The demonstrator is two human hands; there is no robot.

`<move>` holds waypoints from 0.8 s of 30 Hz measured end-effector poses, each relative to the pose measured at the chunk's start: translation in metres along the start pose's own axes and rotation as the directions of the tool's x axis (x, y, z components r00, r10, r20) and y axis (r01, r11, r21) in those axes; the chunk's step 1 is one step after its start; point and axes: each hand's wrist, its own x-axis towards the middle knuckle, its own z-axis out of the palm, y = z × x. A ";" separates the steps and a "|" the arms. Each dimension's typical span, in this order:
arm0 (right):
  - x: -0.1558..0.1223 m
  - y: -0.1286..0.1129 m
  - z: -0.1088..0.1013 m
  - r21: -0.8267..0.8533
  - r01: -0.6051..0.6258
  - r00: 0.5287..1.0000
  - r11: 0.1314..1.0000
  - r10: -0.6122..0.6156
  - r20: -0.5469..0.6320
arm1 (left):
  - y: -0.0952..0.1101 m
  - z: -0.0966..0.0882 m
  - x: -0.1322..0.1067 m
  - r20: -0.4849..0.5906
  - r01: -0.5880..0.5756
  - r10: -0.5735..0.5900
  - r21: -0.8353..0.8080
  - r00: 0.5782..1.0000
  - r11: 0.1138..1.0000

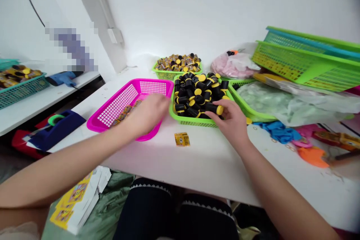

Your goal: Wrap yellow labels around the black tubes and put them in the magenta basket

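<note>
My right hand (234, 120) is at the front right of a green basket (194, 121). Its thumb and fingers are closed round a black cylinder with a yellow cap (213, 107), at the edge of a heap of similar black-and-yellow cylinders (194, 92). My left hand (152, 111) is over the right side of a pink basket (98, 123), near the green one. Motion blurs its fingers, so I cannot tell what they hold. Several small gold printed pieces (125, 113) lie in the pink basket. A flat gold printed wrapper (182, 139) lies on the white table in front.
Behind stands a green basket of gold-wrapped cylinders (178, 63). Stacked baskets (303, 62) and plastic bags (261, 99) crowd the right, with blue, pink and orange pieces below. At left are a tape dispenser (56, 129) and a blue heat-gun-like tool (63, 78).
</note>
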 end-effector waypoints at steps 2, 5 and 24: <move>-0.005 0.001 0.000 -0.002 0.085 0.996 0.996 -0.085 -0.001 | 0.048 0.010 -0.014 -0.048 -0.349 0.346 -0.097 0.937 0.932; -0.009 0.001 0.000 -0.023 0.145 0.989 0.989 -0.144 0.025 | 0.091 0.040 -0.029 0.020 -0.369 0.370 -0.038 0.929 0.929; -0.012 -0.002 -0.005 -0.060 0.263 0.960 0.963 -0.255 0.114 | 0.138 0.043 -0.094 -0.118 -0.381 0.367 -0.138 0.923 0.914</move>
